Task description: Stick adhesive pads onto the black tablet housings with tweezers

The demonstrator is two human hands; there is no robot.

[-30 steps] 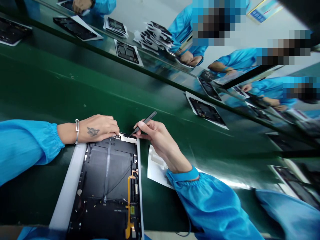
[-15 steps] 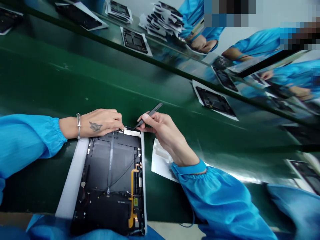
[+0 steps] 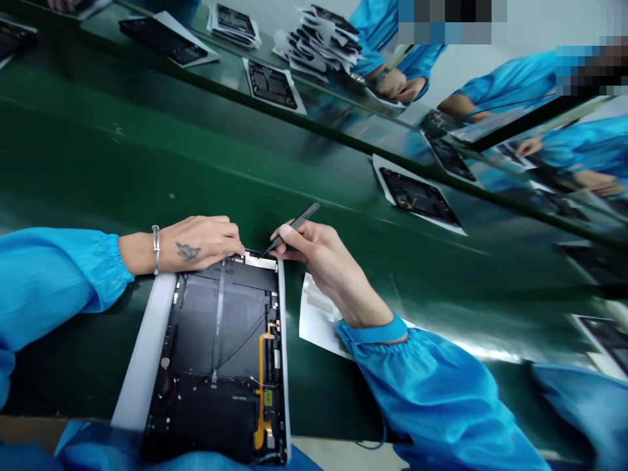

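Observation:
An opened tablet chassis (image 3: 220,353) with black internals and an orange flex cable lies on the green belt in front of me. My left hand (image 3: 201,242), with a tattoo and a bracelet, rests fingers-down on the chassis's far top edge, pressing there. My right hand (image 3: 324,261) pinches black tweezers (image 3: 292,229); their tip touches the chassis's top right corner. A white sheet (image 3: 316,320) lies under my right forearm.
The green conveyor belt (image 3: 147,150) runs across the view. Other opened chassis (image 3: 417,196) sit on white sheets along the far side, with a stack of parts (image 3: 324,42). Several people in blue sleeves work across the belt.
The view has tilted down and shifted slightly; both hands have stayed at the chassis's top edge, with the tweezers' tip still at the corner.

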